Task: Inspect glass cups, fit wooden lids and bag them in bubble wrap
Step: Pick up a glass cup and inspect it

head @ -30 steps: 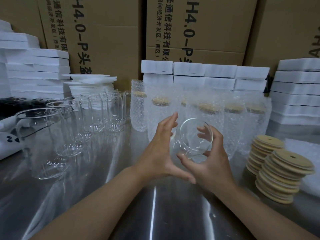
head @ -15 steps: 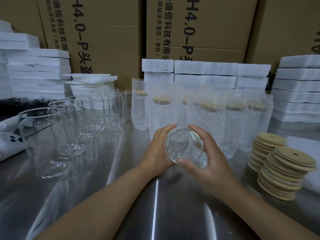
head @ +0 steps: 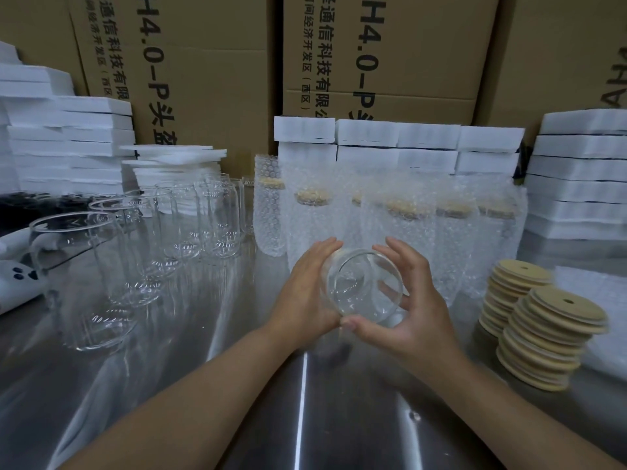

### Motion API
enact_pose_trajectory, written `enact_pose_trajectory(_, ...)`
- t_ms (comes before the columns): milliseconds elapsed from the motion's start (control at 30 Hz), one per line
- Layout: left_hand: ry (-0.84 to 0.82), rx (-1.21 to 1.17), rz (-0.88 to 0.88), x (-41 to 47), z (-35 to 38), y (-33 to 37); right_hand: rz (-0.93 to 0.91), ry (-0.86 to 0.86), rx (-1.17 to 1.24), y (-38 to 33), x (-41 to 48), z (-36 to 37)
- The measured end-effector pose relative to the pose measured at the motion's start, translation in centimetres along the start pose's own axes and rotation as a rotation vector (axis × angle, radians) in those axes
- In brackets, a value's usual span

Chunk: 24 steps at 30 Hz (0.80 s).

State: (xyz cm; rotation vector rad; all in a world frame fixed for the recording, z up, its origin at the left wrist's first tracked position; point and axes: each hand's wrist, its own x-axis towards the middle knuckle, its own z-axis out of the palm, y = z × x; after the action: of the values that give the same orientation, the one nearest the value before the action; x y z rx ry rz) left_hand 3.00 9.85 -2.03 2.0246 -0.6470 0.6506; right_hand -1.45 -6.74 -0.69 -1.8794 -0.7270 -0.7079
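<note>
Left hand (head: 305,293): it lies against the left side of the glass cup (head: 364,286), with the fingers bent around the wall, and holds the cup together with the other hand.
Right hand (head: 414,310): the thumb is at the near edge of the rim. The fingers go around the far side and show through the glass. It grips the same cup.
Cup position: between both hands, lifted above the metal table (head: 203,401), tipped so that the open mouth looks toward the person.
Step in hand: I judge it is the inspection, because this cup has no lid and no wrap yet.
Done: just behind the hands stands a row of wrapped cups (head: 407,225), each in bubble wrap with a wooden lid seen through it. I count about six, but the wrap hides the exact number.
Left to do: well to the left of the left hand stand many bare cups (head: 142,252) without lids, and all three steps remain for them. The task seems to be near the middle, not further.
Supplies: two stacks of wooden lids (head: 549,337) are near, to the right of the right hand. Beyond them lies flat bubble wrap (head: 597,300), probably the bags.
Look of the cup: clear and round, with a thin wall and a thicker bottom. I see no crack or chip, but the reflections make it hard to be sure.
</note>
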Motion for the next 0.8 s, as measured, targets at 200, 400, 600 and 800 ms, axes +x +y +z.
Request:
enact_pose_trajectory(200, -0.044, 0.043, 0.004, 0.0, 0.3, -0.9, -0.078, 0.012, -0.063, -0.4, 0.0, 0.0)
enact_pose_trajectory(400, -0.006, 0.181, 0.074, 0.1, 0.2, -0.9, -0.055, 0.021, -0.050, -0.1, -0.1, 0.1)
enact_pose_trajectory(600, 0.025, 0.310, 0.113, -0.1, 0.1, 0.2, 0.013, 0.049, 0.056, -0.3, 0.0, 0.1)
enact_pose_trajectory(800, 0.140, 0.339, 0.263, 0.2, 0.3, -0.3, 0.016, 0.114, 0.145, -0.5, 0.2, 0.0)
